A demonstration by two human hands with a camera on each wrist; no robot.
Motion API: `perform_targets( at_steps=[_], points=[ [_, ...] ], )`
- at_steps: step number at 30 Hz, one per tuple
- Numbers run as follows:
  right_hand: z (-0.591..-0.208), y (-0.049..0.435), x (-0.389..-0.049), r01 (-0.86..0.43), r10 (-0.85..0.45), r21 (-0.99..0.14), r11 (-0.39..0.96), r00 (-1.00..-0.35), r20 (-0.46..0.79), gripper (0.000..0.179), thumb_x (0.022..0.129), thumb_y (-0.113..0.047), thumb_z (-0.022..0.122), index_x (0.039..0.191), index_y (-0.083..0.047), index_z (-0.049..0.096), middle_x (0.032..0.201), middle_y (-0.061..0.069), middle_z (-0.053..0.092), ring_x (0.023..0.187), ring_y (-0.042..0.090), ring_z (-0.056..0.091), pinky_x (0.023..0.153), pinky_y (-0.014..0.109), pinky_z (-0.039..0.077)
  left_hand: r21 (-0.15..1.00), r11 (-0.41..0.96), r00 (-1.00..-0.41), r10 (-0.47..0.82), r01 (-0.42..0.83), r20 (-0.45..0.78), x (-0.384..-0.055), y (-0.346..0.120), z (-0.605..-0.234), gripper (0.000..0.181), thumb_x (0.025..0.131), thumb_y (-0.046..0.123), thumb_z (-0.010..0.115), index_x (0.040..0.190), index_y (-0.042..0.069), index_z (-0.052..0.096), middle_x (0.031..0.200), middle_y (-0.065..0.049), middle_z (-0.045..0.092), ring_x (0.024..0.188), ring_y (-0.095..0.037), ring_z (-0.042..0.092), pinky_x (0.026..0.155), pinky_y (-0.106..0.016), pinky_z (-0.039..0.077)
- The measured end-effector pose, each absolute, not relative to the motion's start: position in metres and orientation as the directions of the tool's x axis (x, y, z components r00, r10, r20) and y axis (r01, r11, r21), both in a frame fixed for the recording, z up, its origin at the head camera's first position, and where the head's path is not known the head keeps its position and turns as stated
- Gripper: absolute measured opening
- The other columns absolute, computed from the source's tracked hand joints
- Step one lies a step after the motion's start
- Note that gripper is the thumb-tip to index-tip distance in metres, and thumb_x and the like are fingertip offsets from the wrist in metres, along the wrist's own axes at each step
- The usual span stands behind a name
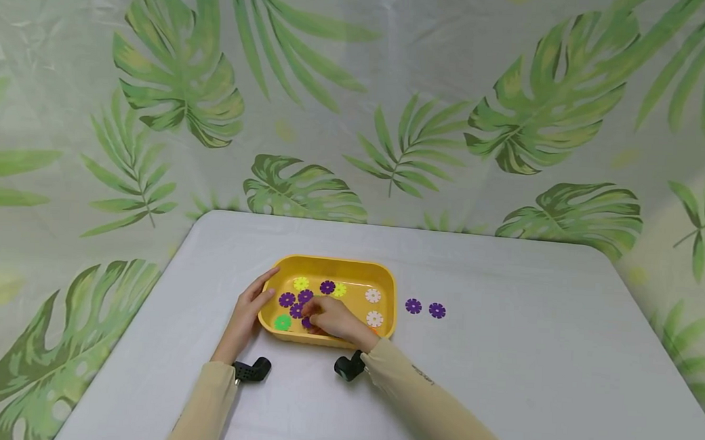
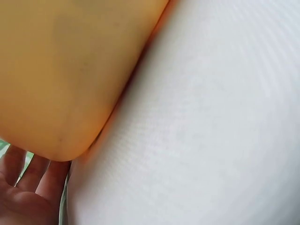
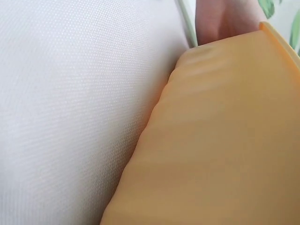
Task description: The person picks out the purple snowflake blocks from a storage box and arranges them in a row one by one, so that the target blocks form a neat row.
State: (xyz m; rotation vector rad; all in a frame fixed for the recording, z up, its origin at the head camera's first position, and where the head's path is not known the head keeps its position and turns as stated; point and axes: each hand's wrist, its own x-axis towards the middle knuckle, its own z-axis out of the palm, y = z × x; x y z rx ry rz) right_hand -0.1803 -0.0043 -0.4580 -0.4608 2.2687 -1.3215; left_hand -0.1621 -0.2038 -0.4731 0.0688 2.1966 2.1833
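Note:
A yellow plastic basin (image 1: 339, 264) stands on the table with several snowflake-shaped discs lying in it. Among them are purple discs (image 1: 286, 300), yellow discs (image 1: 300, 283), white discs (image 1: 373, 296) and a green disc (image 1: 282, 322). My left hand (image 1: 246, 314) holds the basin's left end, thumb over the rim and fingers along the outer wall. My right hand (image 1: 333, 319) reaches over the near rim into the basin, fingers bent down among the discs. A purple disc shows right at its fingertips; I cannot tell whether they pinch one. Both wrist views mostly show the basin's outer wall (image 3: 211, 140).
Two purple discs (image 1: 413, 306) lie on the white-covered table (image 1: 529, 359), just right of the basin. Behind the table hangs a leaf-printed sheet (image 1: 418, 78). Each wrist bears a small black camera (image 1: 254, 369), close to the near side of the basin.

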Motion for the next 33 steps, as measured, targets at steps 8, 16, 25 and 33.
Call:
perform_targets(
  at_steps=[8, 16, 25, 33],
  points=[
    [-0.456, 0.000, -0.181, -0.099, -0.467, -0.839, 0.535, -0.862, -0.196, 0.018, 0.083, 0.006, 0.061, 0.096, -0.002, 0.070, 0.092, 0.004, 0.064, 0.080, 0.014, 0.054, 0.072, 0.027, 0.049, 1.000, 0.010, -0.998, 0.064, 0.007, 0.007, -0.163, -0.202, -0.472, 0.045, 0.102, 0.011, 0.044, 0.146, 0.007, 0.039, 0.154, -0.006, 0.029, 0.143, -0.016, 0.017, 0.116, -0.031, 0.016],
    [-0.441, 0.021, -0.183, -0.006, -0.427, -0.917, 0.398, -0.887, -0.179, 0.020, 0.088, 0.007, 0.059, 0.104, 0.001, 0.068, 0.095, 0.008, 0.058, 0.080, 0.025, 0.059, 0.072, 0.033, 0.056, 1.000, 0.030, -0.998, 0.069, 0.008, 0.006, -0.164, -0.201, -0.472, 0.045, 0.102, 0.011, 0.044, 0.146, 0.005, 0.038, 0.154, -0.008, 0.027, 0.143, -0.020, 0.016, 0.116, -0.035, 0.016],
    [-0.415, 0.082, -0.189, 0.034, -0.362, -0.958, 0.284, -0.921, -0.140, 0.021, 0.093, 0.003, 0.056, 0.114, 0.007, 0.060, 0.097, 0.016, 0.058, 0.073, 0.033, 0.065, 0.068, 0.043, 0.059, 1.000, 0.023, -0.999, 0.040, 0.019, 0.018, -0.174, -0.207, -0.498, 0.043, 0.102, 0.018, 0.047, 0.145, 0.015, 0.043, 0.153, 0.001, 0.031, 0.142, -0.012, 0.018, 0.116, -0.031, 0.016],
    [-0.424, 0.165, -0.199, 0.033, -0.263, -0.945, 0.326, -0.957, -0.124, 0.026, 0.094, -0.002, 0.052, 0.117, 0.009, 0.056, 0.090, 0.015, 0.058, 0.064, 0.020, 0.061, 0.066, 0.037, 0.059, 0.999, 0.036, -0.999, 0.037, 0.028, 0.026, -0.170, -0.208, -0.499, 0.044, 0.101, 0.025, 0.048, 0.144, 0.019, 0.044, 0.152, 0.004, 0.032, 0.141, -0.010, 0.021, 0.114, -0.029, 0.019]
  ],
)
